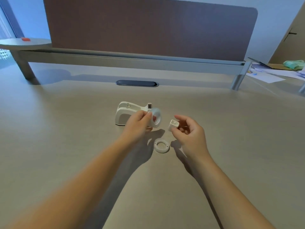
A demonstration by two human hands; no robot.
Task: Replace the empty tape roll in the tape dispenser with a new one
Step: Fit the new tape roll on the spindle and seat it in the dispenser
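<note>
Head view: the left hand [137,125] pinches the new tape roll [156,119] by its rim with thumb and fingertips, its open centre facing right, while the right hand [188,129] grips the small white hub [173,125] between thumb and forefinger, just to the roll's right and apart from it. Judging by this, the hub must travel leftward along the roll's axis into its hole. Behind the left hand stands the tape dispenser [125,113] on the desk [66,129], and the empty tape roll [161,146] lies flat between the wrists.
</note>
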